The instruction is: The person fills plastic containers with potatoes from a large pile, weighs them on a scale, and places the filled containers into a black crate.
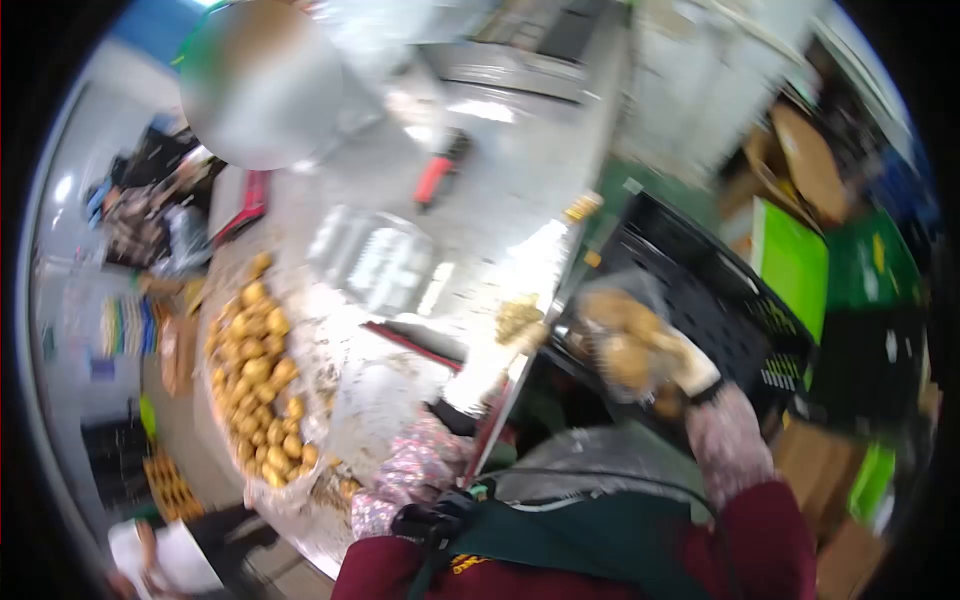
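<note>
My right hand [692, 366], in a pale glove, grips a clear plastic pack of potatoes [628, 345] over the near side of a black crate [690, 275]. Motion blurs the pack. My left hand [487, 378], also gloved, is at the metal table's edge, beside a dark tray with a red rim [415, 343]; its fingers are smeared by glare and blur. Just beyond it lies a small yellowish heap [517, 318]. Clear plastic containers [375, 260] rest on the table [510, 205], left of the heap.
Many potatoes [255, 375] lie piled on plastic at the left. A red-handled tool [440, 170] is farther back on the table. Green crates [790, 260] and cardboard boxes [815, 460] stand at the right. Part of another person [165, 555] shows at the lower left.
</note>
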The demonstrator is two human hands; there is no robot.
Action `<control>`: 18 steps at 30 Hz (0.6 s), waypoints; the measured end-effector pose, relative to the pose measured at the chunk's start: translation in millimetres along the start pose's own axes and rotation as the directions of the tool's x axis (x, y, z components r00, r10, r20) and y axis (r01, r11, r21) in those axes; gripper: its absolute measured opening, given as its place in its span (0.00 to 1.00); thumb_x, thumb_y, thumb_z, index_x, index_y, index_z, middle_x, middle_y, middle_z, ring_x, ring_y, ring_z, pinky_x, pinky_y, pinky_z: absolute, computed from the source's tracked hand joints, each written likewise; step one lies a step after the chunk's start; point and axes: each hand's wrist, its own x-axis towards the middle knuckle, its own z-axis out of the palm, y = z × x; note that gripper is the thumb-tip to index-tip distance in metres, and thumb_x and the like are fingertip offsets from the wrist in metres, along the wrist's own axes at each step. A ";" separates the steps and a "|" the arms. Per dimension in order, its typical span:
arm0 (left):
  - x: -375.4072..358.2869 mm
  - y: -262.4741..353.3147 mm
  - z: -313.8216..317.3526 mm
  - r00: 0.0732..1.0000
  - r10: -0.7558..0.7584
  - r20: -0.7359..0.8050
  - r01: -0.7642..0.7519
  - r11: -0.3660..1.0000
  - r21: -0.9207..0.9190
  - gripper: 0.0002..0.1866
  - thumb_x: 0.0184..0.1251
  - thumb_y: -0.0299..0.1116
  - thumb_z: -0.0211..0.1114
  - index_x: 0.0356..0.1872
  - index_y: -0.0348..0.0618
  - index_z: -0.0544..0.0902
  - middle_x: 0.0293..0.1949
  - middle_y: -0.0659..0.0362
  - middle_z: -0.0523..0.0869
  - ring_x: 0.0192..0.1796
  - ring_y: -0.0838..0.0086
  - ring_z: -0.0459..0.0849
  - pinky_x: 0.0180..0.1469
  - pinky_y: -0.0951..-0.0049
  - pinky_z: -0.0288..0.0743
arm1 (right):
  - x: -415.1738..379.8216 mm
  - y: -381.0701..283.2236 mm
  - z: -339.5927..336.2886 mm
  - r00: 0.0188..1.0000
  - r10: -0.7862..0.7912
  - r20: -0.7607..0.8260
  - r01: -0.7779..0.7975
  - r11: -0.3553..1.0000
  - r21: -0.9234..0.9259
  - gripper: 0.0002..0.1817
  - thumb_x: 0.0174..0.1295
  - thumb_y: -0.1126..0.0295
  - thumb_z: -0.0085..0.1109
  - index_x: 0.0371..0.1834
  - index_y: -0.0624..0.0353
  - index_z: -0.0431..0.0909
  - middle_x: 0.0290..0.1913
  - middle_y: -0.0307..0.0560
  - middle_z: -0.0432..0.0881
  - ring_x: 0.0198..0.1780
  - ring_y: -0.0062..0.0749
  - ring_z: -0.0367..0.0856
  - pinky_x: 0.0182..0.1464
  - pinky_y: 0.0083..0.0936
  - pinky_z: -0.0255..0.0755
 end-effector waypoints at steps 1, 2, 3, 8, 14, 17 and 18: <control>0.1 -9.2 -14.2 0.999 0.046 0.001 -0.045 0.999 -0.030 0.20 0.71 0.25 0.59 0.63 0.36 0.72 0.58 0.54 0.79 0.59 0.72 0.79 0.59 0.73 0.75 | -4.6 11.2 -8.4 0.983 0.001 -0.182 0.045 0.967 0.249 0.26 0.70 0.61 0.55 0.67 0.63 0.68 0.62 0.53 0.77 0.59 0.44 0.79 0.62 0.41 0.74; -1.8 -13.4 -32.1 0.995 0.063 -0.081 -0.069 0.995 -0.075 0.21 0.70 0.24 0.60 0.63 0.35 0.73 0.58 0.54 0.80 0.59 0.71 0.79 0.60 0.73 0.74 | 2.5 42.8 -76.3 0.961 0.074 -0.268 0.024 0.938 0.346 0.25 0.70 0.60 0.54 0.66 0.61 0.69 0.61 0.54 0.78 0.59 0.45 0.80 0.61 0.42 0.75; -5.2 -14.3 -46.1 0.987 0.072 -0.144 -0.091 0.988 -0.126 0.21 0.69 0.22 0.60 0.63 0.35 0.73 0.58 0.54 0.80 0.60 0.70 0.78 0.61 0.72 0.73 | 8.0 32.0 -65.9 0.966 -0.037 -0.256 0.125 0.933 0.337 0.26 0.69 0.58 0.56 0.66 0.60 0.69 0.59 0.54 0.79 0.60 0.44 0.79 0.62 0.42 0.74; -17.6 32.6 -107.9 0.637 0.711 -0.297 0.243 0.180 0.953 0.25 0.66 0.32 0.63 0.63 0.34 0.72 0.62 0.41 0.75 0.64 0.50 0.74 0.70 0.55 0.61 | 91.1 84.4 -193.0 0.871 -0.059 -0.487 0.251 0.906 0.340 0.21 0.68 0.58 0.59 0.59 0.55 0.76 0.59 0.50 0.81 0.59 0.46 0.79 0.62 0.42 0.75; 12.6 12.9 -194.5 0.770 0.524 -0.363 0.364 0.106 0.925 0.14 0.68 0.43 0.60 0.42 0.48 0.88 0.30 0.53 0.87 0.35 0.61 0.86 0.53 0.58 0.73 | 159.8 84.5 -200.9 0.749 0.173 -0.639 -0.308 0.945 -0.106 0.59 0.46 0.22 0.58 0.77 0.47 0.57 0.75 0.55 0.61 0.74 0.51 0.58 0.72 0.49 0.50; 14.0 25.8 -204.7 0.737 0.335 -0.587 0.341 0.566 0.750 0.15 0.65 0.46 0.65 0.35 0.44 0.89 0.25 0.52 0.87 0.29 0.61 0.86 0.39 0.62 0.78 | 146.5 63.4 -198.5 0.668 0.224 -0.709 -0.378 0.924 -0.064 0.65 0.46 0.15 0.45 0.78 0.54 0.51 0.77 0.57 0.56 0.75 0.53 0.55 0.74 0.52 0.39; 16.4 18.9 -218.4 0.715 0.357 -0.602 0.256 0.667 0.700 0.16 0.63 0.45 0.67 0.32 0.41 0.88 0.25 0.49 0.87 0.28 0.61 0.86 0.33 0.63 0.77 | 138.3 60.9 -205.8 0.629 0.151 -0.762 -0.363 0.924 -0.116 0.62 0.50 0.18 0.45 0.76 0.60 0.55 0.75 0.58 0.60 0.74 0.52 0.58 0.74 0.53 0.41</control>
